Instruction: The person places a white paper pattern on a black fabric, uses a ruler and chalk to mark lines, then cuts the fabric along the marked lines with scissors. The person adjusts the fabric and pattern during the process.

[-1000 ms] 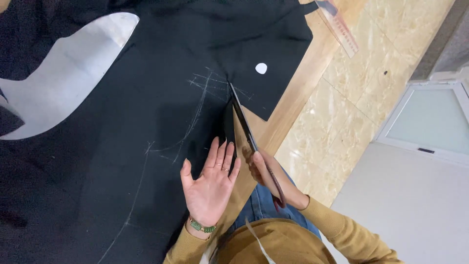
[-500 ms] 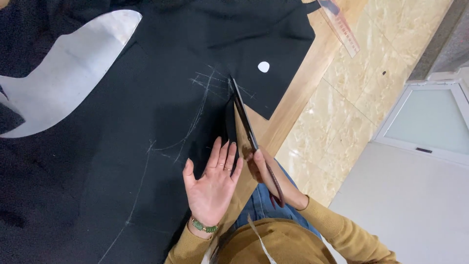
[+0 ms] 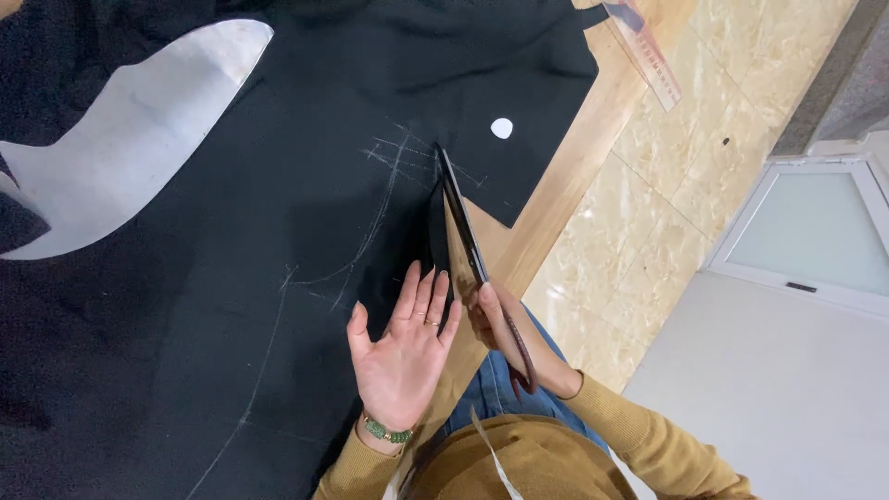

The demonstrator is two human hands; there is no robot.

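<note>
Black fabric (image 3: 231, 306) was spread across the wooden bench (image 3: 565, 185), covering most of it, with pale chalk lines (image 3: 384, 199) drawn over the cloth in curves and crossing strokes. A cut was seen running into the fabric from the bench's near edge, and the bare wood showed in the narrow gap it left. Long dark scissors (image 3: 463, 227) were laid along this cut, their tips reaching the crossing chalk marks and their reddish handles lying down by the wrist. The right hand (image 3: 491, 315) was closed around the scissors' handles, gripping them at the edge of the bench. The left hand (image 3: 403, 356) was held open and flat, fingers spread and pressed on the fabric just beside the cut, with nothing grasped; a ring and a green beaded bracelet (image 3: 387, 431) were worn on it. Mustard-coloured sleeves were seen on both arms.

A small white oval piece (image 3: 501, 128) was lying on the fabric near its right-hand corner, a little beyond the scissor tips. A large pale grey curved shape (image 3: 130, 157) was seen at the far left, amid the black cloth. A clear ruler (image 3: 648, 51) was resting at the far end of the bench, overhanging the tiled floor (image 3: 685, 194).
</note>
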